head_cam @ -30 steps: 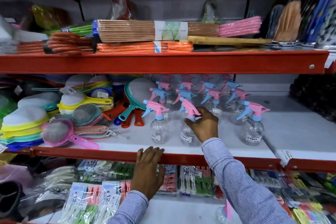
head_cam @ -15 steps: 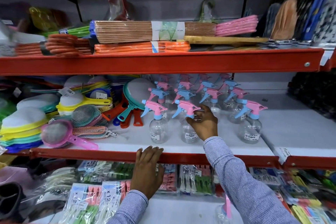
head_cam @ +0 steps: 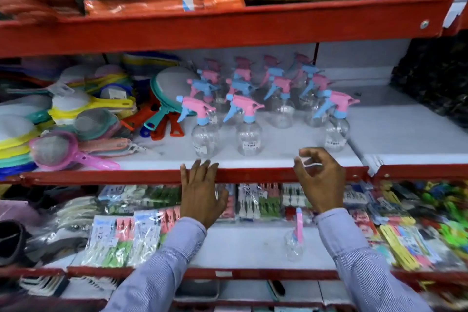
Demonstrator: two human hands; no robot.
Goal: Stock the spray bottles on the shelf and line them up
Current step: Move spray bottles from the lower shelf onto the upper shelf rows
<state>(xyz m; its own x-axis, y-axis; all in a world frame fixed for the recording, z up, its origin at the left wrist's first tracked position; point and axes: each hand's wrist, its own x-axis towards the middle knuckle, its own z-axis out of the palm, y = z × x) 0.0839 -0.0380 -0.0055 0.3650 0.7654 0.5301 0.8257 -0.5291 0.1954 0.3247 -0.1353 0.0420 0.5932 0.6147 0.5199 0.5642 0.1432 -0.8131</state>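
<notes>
A: Clear plastic spray bottles (head_cam: 249,134) stand in rows on the middle shelf (head_cam: 278,159), beside the strainers (head_cam: 58,149). One more bottle (head_cam: 293,246) waits on the shelf below.

B: The left hand (head_cam: 201,195) rests on the red shelf edge, fingers spread. The right hand (head_cam: 320,180) hovers empty, fingers loosely curled apart.

A: The bottles look empty, light and easily tipped; grip the neck under the trigger.

Clear spray bottles (head_cam: 249,132), pink-and-blue triggers, upright in rows on shelf (head_cam: 405,139).
</notes>
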